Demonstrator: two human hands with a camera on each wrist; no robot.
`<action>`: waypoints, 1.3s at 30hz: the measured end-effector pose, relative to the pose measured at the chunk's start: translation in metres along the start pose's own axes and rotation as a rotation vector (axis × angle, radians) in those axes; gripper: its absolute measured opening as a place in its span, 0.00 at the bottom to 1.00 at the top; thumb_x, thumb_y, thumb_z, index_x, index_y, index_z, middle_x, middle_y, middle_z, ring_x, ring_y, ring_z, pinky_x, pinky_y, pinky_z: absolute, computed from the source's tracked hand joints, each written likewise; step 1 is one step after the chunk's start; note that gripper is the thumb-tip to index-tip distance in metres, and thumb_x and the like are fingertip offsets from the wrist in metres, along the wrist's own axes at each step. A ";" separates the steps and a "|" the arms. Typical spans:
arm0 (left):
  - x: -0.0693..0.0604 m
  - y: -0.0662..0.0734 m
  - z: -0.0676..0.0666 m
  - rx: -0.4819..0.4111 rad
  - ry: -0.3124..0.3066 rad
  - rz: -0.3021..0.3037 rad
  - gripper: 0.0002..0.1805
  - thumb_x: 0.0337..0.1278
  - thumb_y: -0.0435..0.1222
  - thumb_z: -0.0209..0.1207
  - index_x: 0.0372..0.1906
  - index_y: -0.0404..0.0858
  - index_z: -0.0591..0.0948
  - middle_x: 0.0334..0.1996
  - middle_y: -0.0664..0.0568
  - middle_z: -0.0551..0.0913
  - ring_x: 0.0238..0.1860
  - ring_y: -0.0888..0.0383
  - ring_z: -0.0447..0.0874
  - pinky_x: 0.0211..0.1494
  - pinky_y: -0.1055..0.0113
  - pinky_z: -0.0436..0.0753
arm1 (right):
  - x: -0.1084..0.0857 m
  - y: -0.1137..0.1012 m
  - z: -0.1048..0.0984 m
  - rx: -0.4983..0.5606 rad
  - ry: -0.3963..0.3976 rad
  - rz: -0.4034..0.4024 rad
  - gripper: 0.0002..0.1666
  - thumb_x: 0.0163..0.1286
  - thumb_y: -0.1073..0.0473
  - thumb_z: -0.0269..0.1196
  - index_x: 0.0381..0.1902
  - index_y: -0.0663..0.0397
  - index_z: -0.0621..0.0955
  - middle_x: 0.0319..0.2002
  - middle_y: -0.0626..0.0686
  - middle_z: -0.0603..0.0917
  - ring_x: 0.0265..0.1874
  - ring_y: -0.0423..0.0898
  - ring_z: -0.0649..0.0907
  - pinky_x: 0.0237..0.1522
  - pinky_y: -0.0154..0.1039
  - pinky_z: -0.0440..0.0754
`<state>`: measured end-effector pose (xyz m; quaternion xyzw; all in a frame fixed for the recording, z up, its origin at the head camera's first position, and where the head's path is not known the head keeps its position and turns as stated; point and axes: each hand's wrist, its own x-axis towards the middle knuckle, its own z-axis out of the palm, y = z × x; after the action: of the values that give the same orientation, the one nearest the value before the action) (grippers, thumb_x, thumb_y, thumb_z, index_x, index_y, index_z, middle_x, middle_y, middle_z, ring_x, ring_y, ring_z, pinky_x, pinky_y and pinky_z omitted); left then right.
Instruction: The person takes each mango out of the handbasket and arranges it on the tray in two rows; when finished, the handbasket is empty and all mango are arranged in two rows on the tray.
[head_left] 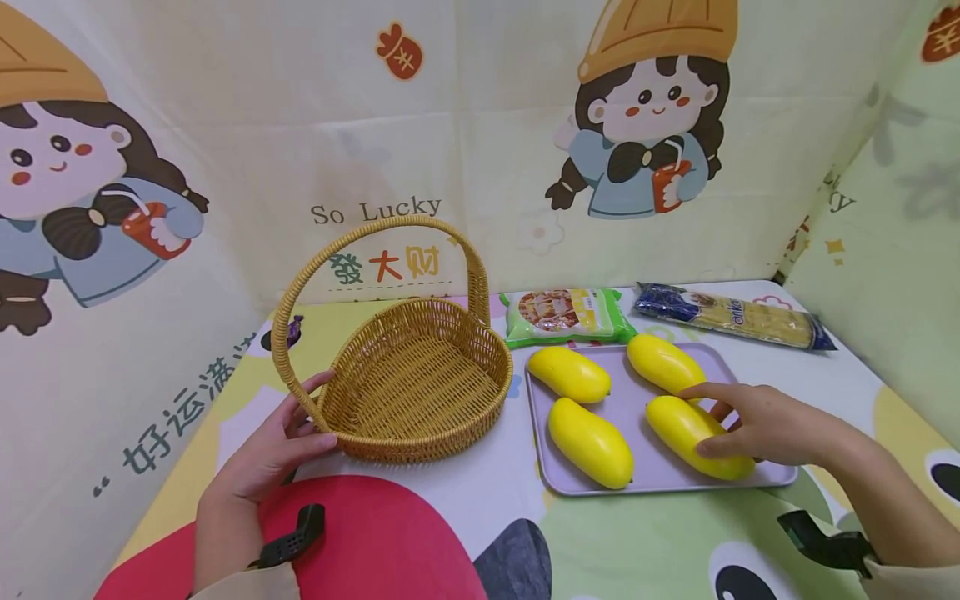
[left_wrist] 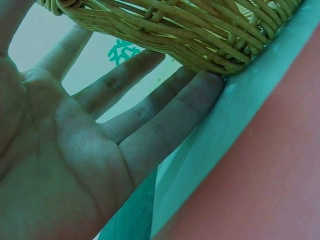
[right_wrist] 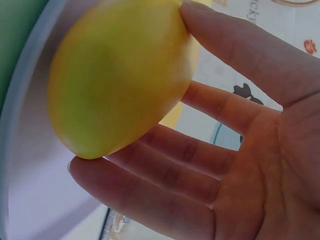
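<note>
A brown wicker basket [head_left: 416,450] with a tall arched handle stands left of centre, nothing inside it. My left hand [head_left: 270,446] touches its left side near the handle's base. In the left wrist view the fingers [left_wrist: 155,135] reach nearly straight against the woven wall. On the right, my right hand [head_left: 772,425] holds a yellow mango [head_left: 678,425], thumb on one side and fingers on the other. This mango appears to rest on a lilac tray [head_left: 551,475]. Other mangoes lie there too: one front left [head_left: 592,442], one back left [head_left: 570,375], one back right [head_left: 663,362].
Behind the tray lie a green-and-white food packet [head_left: 566,315] and a long clear pack of noodles [head_left: 735,317] with blue ends. A small purple-wrapped item [head_left: 295,330] sits behind the basket's handle. Printed cloth walls [head_left: 495,167] enclose the back and sides.
</note>
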<state>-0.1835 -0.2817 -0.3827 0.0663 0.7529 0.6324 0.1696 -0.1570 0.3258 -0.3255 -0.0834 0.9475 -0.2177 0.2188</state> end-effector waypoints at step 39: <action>-0.001 0.000 0.001 0.023 0.024 -0.003 0.46 0.68 0.35 0.64 0.82 0.59 0.53 0.80 0.38 0.55 0.60 0.67 0.81 0.58 0.73 0.81 | -0.003 0.005 0.003 -0.064 0.056 -0.009 0.46 0.66 0.43 0.72 0.73 0.59 0.69 0.49 0.59 0.84 0.39 0.48 0.81 0.37 0.42 0.80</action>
<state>-0.1820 -0.2808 -0.3826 0.0594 0.7623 0.6241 0.1608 -0.1532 0.3301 -0.3289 -0.0888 0.9593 -0.1904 0.1886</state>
